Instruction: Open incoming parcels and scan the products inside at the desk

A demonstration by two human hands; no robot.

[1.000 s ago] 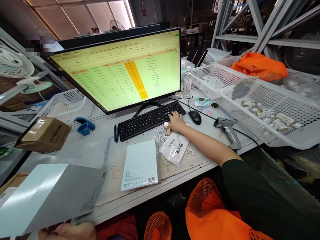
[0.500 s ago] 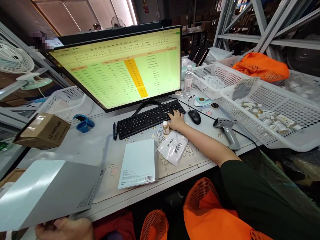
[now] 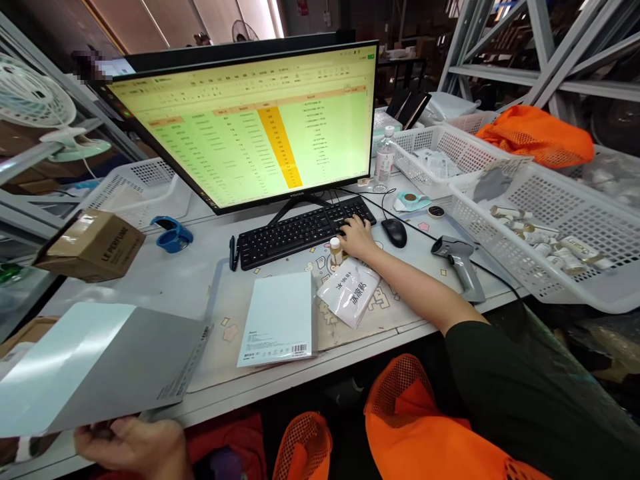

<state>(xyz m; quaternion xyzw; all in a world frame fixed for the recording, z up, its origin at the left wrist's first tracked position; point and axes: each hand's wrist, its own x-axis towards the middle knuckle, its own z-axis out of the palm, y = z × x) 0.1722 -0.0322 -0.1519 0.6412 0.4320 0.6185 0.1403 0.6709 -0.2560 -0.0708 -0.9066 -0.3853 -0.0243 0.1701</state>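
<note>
My left hand [image 3: 137, 443] is at the lower left, its fingers curled under the near edge of a pale blue-grey flat box [image 3: 145, 353], which it holds tilted. The box hides some of the fingertips. On the right end of the black keyboard [image 3: 287, 235] lies my right hand [image 3: 357, 238], fingers spread over the keys. Just in front of that hand stand a small white-capped bottle [image 3: 335, 253] and a white packet with black characters [image 3: 353, 293]. A second pale blue box [image 3: 277, 313] with a barcode lies flat on the desk mat.
Behind the keyboard stands a monitor [image 3: 240, 127] showing a spreadsheet. A mouse [image 3: 395, 233], a grey barcode scanner [image 3: 459, 267] and a white basket [image 3: 505, 247] of small bottles are to the right. A brown carton [image 3: 95, 247] and blue tape dispenser [image 3: 173, 237] sit left.
The view has shifted slightly, so the desk things appear a little further right. My right hand stays on the keyboard, and my left hand still holds the tilted box.
</note>
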